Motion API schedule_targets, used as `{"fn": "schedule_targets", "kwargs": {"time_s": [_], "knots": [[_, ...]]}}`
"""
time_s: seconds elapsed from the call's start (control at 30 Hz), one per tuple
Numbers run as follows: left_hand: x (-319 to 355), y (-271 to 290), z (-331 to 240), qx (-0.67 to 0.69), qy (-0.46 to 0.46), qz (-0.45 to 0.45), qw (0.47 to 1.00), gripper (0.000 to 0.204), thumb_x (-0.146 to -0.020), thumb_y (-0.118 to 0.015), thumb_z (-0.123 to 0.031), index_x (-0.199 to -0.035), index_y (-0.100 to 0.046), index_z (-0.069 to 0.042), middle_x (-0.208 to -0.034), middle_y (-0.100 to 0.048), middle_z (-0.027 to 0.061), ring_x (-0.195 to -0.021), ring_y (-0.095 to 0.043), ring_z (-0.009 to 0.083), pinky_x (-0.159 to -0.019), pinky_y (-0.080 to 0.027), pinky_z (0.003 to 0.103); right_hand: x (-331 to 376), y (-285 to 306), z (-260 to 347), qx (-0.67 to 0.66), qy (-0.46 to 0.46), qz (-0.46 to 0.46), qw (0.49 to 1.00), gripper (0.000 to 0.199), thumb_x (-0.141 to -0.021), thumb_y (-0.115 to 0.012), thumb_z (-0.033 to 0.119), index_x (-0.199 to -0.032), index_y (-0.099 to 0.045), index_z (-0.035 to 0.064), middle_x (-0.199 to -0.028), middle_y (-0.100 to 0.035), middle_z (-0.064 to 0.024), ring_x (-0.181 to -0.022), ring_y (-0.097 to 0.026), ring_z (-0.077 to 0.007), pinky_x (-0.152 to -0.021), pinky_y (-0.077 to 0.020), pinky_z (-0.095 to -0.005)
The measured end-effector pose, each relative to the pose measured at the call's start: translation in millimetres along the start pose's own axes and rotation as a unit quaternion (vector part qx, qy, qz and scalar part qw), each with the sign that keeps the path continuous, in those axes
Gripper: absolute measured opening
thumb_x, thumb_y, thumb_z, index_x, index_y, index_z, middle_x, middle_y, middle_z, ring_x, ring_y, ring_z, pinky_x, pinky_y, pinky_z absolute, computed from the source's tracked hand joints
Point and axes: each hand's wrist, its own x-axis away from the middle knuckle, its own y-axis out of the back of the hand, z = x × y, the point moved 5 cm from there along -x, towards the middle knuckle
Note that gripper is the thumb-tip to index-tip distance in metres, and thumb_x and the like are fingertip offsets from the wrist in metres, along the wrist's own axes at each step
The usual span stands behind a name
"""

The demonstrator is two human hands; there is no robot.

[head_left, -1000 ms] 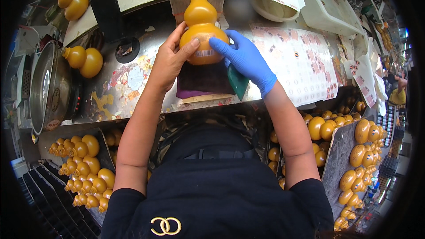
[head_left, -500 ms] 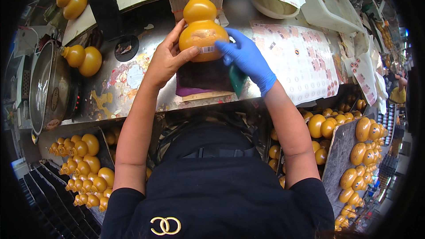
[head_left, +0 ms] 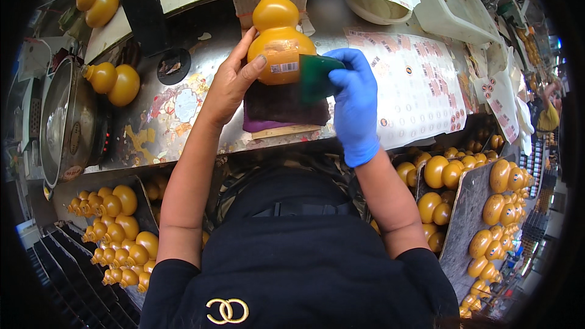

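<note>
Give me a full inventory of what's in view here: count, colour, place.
Gourd-shaped bottle: one, orange-yellow, upper centre
Flat scraper-like piece: one, green, at the bottle's lower right
Pad: one, dark, below the bottle
Printed sheet: one, white and red, bench right
Bowl: one, cream, upper right
Tray: one, white, upper right
Pan: one, silver, far left
Slab: one, black, upper left
Disc: one, black, below the slab
Other gourd-shaped bottles: many, orange-yellow, left and right
Workbench: one, grey, across the middle
Left hand: one, bare, on the bottle
Right hand: one, blue-gloved, holding the green piece
Shirt: one, black, bottom centre
</note>
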Motion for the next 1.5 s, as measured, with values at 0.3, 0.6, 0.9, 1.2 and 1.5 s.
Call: {"fn": "schedule_targets", "kwargs": {"time_s": [0.3, 0.6, 0.9, 1.2, 1.5], "knots": [[1, -14, -10, -0.059, -0.011, -0.009, 0.998, 0.086, -0.082, -0.075, -0.026, -0.145, -0.025, 0.004, -0.134, -0.047, 0.0147, -0.120, -0.050, 0.0204, -0.101, -0.041, 0.031, -20, -13, -13, 0.201, -0.112, 0.051, 0.972, 0.062, -0.081, -0.075, 0.034, -0.126, -0.052, -0.0025, -0.068, -0.054, 0.0025, -0.057, -0.044, -0.0009, -0.054, -0.0407, -0.0175], [3, -15, -10, -0.061, -0.008, -0.012, 0.998, 0.086, -0.081, -0.075, -0.025, -0.145, -0.026, 0.004, -0.132, -0.049, 0.0154, -0.118, -0.052, 0.0204, -0.100, -0.042, 0.031, -21, -8, -20, 0.207, -0.109, 0.049, 0.971, 0.062, -0.080, -0.076, 0.034, -0.125, -0.052, -0.0030, -0.068, -0.053, 0.0040, -0.058, -0.043, 0.0000, -0.054, -0.0394, -0.0161], [3, -9, -4, -0.099, -0.006, -0.004, 0.995, 0.080, -0.090, -0.063, -0.036, -0.147, -0.022, 0.001, -0.141, -0.041, 0.0157, -0.128, -0.043, 0.0213, -0.106, -0.033, 0.032, -4, 13, -8, -0.023, -0.088, -0.027, 0.995, 0.030, -0.087, -0.063, 0.009, -0.116, -0.055, 0.0039, -0.100, -0.059, -0.0043, -0.090, -0.057, -0.0091, -0.076, -0.0493, -0.0233], [4, -11, -3, -0.205, -0.075, -0.015, 0.976, 0.079, -0.092, -0.056, -0.046, -0.149, -0.020, -0.004, -0.145, -0.037, 0.0188, -0.133, -0.039, 0.0259, -0.108, -0.030, 0.033, 15, -24, -4, 0.264, 0.109, 0.022, 0.958, 0.030, -0.086, -0.067, 0.010, -0.111, -0.053, 0.0027, -0.101, -0.063, -0.0100, -0.088, -0.062, -0.0121, -0.078, -0.0505, -0.0265], [3, -11, -6, -0.133, -0.010, -0.024, 0.991, 0.079, -0.091, -0.059, -0.041, -0.148, -0.020, -0.002, -0.143, -0.038, 0.0180, -0.132, -0.039, 0.0255, -0.109, -0.029, 0.034, 6, 24, -25, 0.079, -0.029, -0.078, 0.993, 0.031, -0.088, -0.065, 0.016, -0.111, -0.053, 0.0004, -0.096, -0.061, -0.0095, -0.088, -0.058, -0.0130, -0.080, -0.0489, -0.0266]]}}
